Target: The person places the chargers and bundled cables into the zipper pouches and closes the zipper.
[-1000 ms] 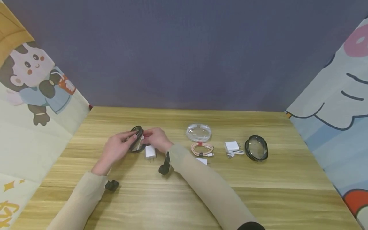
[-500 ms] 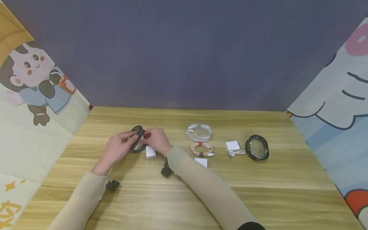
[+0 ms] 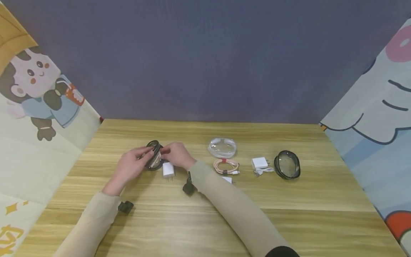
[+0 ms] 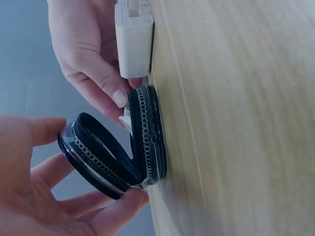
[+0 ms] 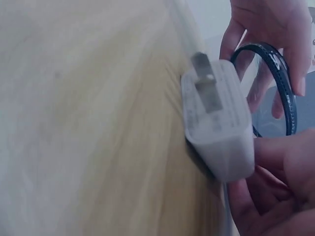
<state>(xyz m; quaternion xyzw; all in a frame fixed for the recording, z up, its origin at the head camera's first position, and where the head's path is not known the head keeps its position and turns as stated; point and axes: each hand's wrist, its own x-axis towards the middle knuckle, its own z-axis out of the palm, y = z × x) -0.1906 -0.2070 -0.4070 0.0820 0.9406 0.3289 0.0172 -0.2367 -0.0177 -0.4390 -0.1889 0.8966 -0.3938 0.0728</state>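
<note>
A small round zip case (image 4: 142,132) with black edges and clear windows stands partly unzipped at the left of the table, its two halves spread in a V. My left hand (image 3: 130,166) holds the raised half, thumb and fingers round its rim in the left wrist view. My right hand (image 3: 176,155) has thumb and fingers at the rim of the lower half, pinching it from the right. Something whitish (image 4: 127,120) shows inside the case beside the right thumb; its kind is mostly hidden. Just in front of the case lies a white plug charger (image 3: 168,170), prongs toward me.
On the wooden table (image 3: 154,228), to the right, lie a white-edged clear round case (image 3: 222,148), a coiled peach cable (image 3: 226,166), a charger (image 3: 227,179) partly behind the right sleeve, another charger (image 3: 259,162) with a white cable (image 3: 264,171), and a black-edged round case (image 3: 287,165).
My right hand and wrist have shifted slightly right, the fingers drawing back toward the case's rim. The left hand keeps its hold on the case, nearly still.
</note>
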